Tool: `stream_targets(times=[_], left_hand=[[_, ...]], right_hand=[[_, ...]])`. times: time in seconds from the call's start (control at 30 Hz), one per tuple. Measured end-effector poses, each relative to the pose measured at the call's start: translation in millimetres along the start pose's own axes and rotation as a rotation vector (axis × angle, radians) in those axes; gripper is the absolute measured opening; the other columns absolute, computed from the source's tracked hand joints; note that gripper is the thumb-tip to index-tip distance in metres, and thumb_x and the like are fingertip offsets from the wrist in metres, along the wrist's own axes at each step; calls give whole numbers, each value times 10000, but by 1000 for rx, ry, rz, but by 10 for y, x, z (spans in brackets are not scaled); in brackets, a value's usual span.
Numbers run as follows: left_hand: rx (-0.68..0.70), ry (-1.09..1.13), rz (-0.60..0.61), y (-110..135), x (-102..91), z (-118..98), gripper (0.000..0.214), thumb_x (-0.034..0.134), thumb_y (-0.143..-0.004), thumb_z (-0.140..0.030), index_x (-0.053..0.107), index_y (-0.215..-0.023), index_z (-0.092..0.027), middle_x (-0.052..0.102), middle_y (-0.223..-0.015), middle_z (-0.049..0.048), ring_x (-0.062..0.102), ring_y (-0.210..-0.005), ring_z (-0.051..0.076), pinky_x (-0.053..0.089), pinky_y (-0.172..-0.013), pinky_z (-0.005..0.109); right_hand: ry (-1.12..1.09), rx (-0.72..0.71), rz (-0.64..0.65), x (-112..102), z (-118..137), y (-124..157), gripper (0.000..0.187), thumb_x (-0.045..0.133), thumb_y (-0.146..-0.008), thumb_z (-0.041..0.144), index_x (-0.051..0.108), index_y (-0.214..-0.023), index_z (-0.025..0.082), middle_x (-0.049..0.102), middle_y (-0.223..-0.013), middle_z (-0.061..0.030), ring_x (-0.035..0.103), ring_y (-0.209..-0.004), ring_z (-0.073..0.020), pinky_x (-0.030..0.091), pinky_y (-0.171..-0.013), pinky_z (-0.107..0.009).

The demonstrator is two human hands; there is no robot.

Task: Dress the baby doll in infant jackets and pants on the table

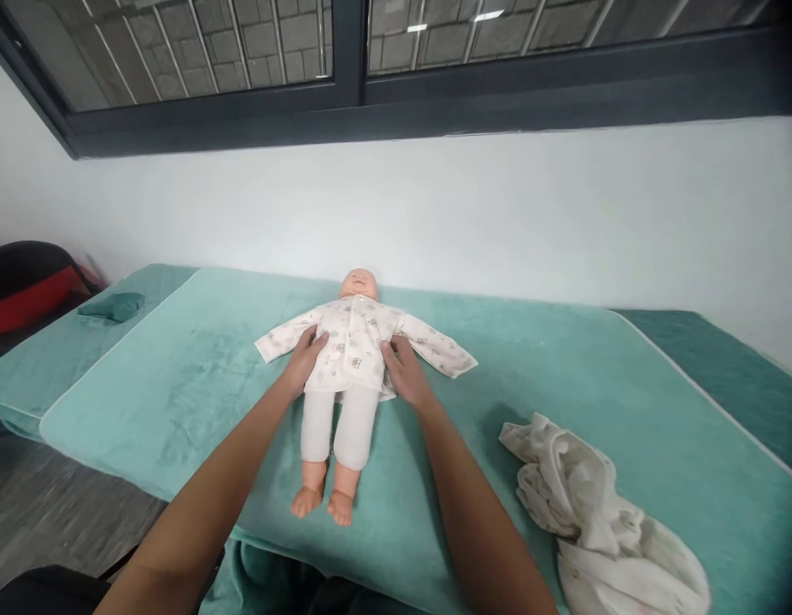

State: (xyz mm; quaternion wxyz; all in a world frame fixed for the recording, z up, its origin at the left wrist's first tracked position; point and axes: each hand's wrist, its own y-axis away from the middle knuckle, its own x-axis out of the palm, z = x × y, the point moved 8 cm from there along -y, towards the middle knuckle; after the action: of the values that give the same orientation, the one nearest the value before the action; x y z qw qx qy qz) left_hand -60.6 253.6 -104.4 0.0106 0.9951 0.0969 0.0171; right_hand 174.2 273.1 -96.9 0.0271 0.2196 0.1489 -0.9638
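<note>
On the green padded bed lies a baby doll (358, 284), face up, its head toward the wall and its bare feet toward me. It wears a white printed shirt (351, 342) with long sleeves spread out to both sides, and white trousers (355, 427). My left hand (305, 357) clasps the left side of the doll's torso through the shirt, thumb on top. Around the opposite side is my right hand (403, 369), its fingers partly hidden by the shirt. The doll's hands are hidden in the sleeves.
A crumpled heap of white clothing (601, 512) lies on the bed (178, 384) at the lower right. The white wall (434, 213) and a dark window frame (396, 102) stand behind it. A black and red bag-like object (37, 295) is at far left.
</note>
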Motion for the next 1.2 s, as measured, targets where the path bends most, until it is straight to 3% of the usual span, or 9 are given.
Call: stream_targets(times=[0.17,0.27,0.37,0.5,0.6,0.7,0.8,1.0,1.2], left_hand=[[91,-142,-110,-50,-79,-14,392,580,-909,-531,661,-1174,-252,664,-1317,62,586,-1253,251,435,-1083,376],[119,-314,-216,5,-199,42,359,498,-944,-508,676,-1077,-225,709,-1195,64,632,-1142,230,463,-1029,367],[117,-395,-227,-19,-309,131,322,524,-919,-450,658,-1078,-204,736,-1010,61,678,-927,207,531,-835,332],[115,-467,-243,-130,-693,139,269,552,-876,-344,646,-1087,-205,704,-814,25,656,-725,188,515,-663,300],[130,-525,-301,-181,-1079,74,266,530,-871,-287,645,-1098,-208,721,-915,57,673,-834,216,519,-716,325],[214,-683,-354,-186,-1272,-4,247,520,-882,-256,664,-1079,-217,712,-1056,97,642,-1029,262,490,-897,394],[384,-982,-357,-161,-1182,-79,273,510,-876,-203,673,-1094,-211,674,-1159,127,592,-1129,301,446,-987,445],[464,-1113,-458,-139,-1162,-111,268,539,-863,-175,646,-1108,-181,612,-1191,154,543,-1148,328,437,-999,464],[371,-1081,-504,-172,-1230,-111,323,487,-846,-98,606,-1138,-170,596,-1224,160,558,-1154,323,431,-974,473]], right_hand=[[-133,78,32,3,-119,-46,442,464,-933,600,553,-1163,233,638,-1212,-86,598,-1090,-222,459,-951,-345],[-90,122,34,-22,-171,-32,395,456,-929,595,592,-996,230,684,-1019,-59,614,-939,-228,458,-851,-342],[-65,147,-19,-86,-226,-3,351,496,-890,567,562,-828,227,655,-830,-22,582,-800,-209,436,-747,-318],[-76,165,-39,-131,-289,69,303,580,-815,518,561,-751,222,606,-713,10,538,-698,-180,412,-669,-293],[-28,151,3,-127,-308,165,315,576,-823,522,582,-736,219,598,-676,13,547,-676,-181,416,-647,-292],[148,148,-143,-329,-365,267,322,495,-895,490,638,-828,209,671,-795,-42,605,-759,-216,462,-709,-327],[344,142,-286,-587,-450,309,292,453,-914,367,677,-938,182,695,-1029,-144,622,-966,-274,478,-880,-394],[718,135,-215,-717,-548,216,423,468,-916,263,603,-1301,153,535,-1452,-158,445,-1366,-308,347,-1141,-439],[778,228,-196,-606,-446,442,478,447,-980,314,517,-1416,132,372,-1601,-203,277,-1513,-354,212,-1204,-552]])
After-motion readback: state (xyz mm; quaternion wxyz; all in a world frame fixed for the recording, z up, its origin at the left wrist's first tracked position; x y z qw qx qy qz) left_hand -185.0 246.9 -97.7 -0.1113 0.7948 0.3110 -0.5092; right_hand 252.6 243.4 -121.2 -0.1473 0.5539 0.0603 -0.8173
